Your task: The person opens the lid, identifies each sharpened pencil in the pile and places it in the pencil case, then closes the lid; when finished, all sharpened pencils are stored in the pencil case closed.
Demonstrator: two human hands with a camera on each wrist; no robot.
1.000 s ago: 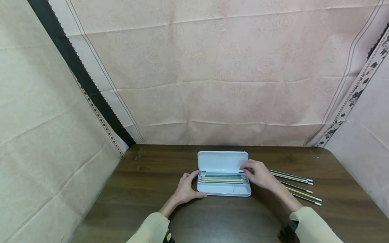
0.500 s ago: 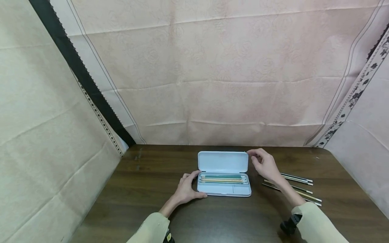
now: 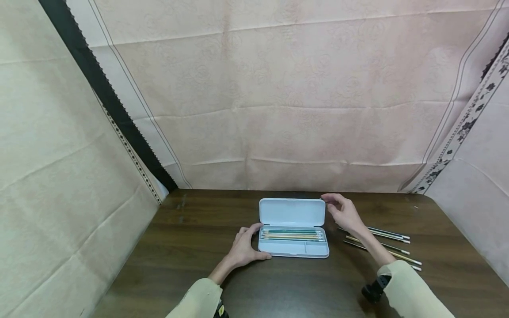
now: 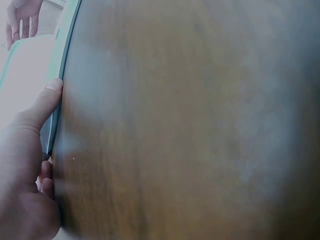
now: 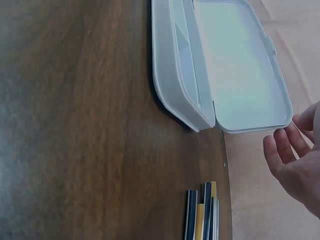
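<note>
A light blue pencil case stands with its lid raised on the brown table. Several pencils lie side by side in its tray. My left hand grips the case's left end, thumb at the front corner and a finger at the back one; the left wrist view shows the thumb along the rim. At the upper right corner of the lid, my right hand holds the edge with bent fingertips, its other fingers loosely curled below.
More pencils lie on the table to the right, partly under the right forearm. The table's far edge meets a pale cloth backdrop. Cloth panels also rise on both sides.
My right hand has moved from the tray's right end up to the lid's upper right corner, and shifted slightly since. The left hand keeps its place.
</note>
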